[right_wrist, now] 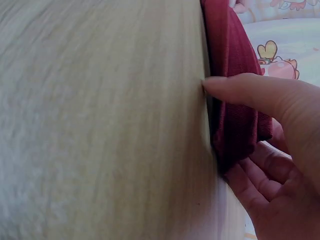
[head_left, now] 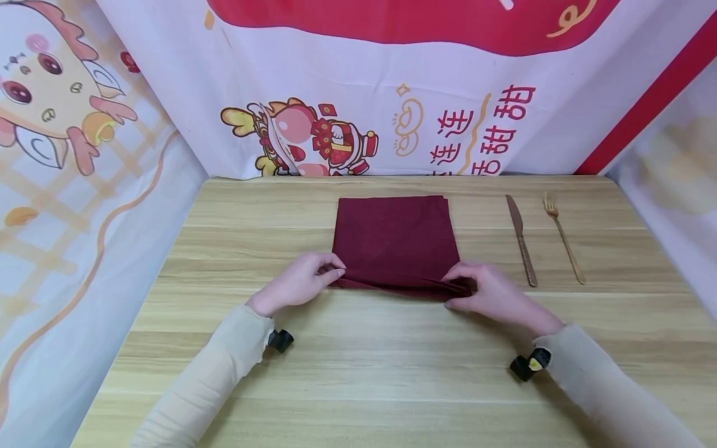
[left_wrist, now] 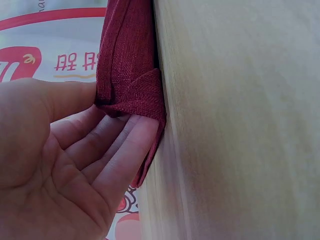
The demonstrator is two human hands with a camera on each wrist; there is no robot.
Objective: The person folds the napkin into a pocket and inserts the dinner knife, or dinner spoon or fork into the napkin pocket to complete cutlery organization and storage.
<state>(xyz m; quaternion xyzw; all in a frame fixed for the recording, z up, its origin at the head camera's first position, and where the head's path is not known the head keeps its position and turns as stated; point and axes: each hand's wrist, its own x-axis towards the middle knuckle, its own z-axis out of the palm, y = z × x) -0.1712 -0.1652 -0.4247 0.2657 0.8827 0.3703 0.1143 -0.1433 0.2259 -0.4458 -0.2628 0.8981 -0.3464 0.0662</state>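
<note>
A dark red cloth napkin [head_left: 394,239], folded into a rough square, lies on the wooden table. Its near edge is slightly raised and shows several layers. My left hand [head_left: 302,280] pinches the near left corner; in the left wrist view the thumb [left_wrist: 75,97] meets the cloth's edge while the fingers reach in under a flap. At the near right corner, my right hand [head_left: 490,295] holds the layered edge between thumb and fingers. The right wrist view shows that thumb [right_wrist: 240,87] low by the tabletop, with the other fingers [right_wrist: 260,175] at the cloth's side edge.
A knife [head_left: 522,242] and a gold-coloured fork [head_left: 562,236] lie side by side to the right of the napkin. Printed cloth hangings [head_left: 358,74] rise behind the wooden table [head_left: 364,373] and along its sides.
</note>
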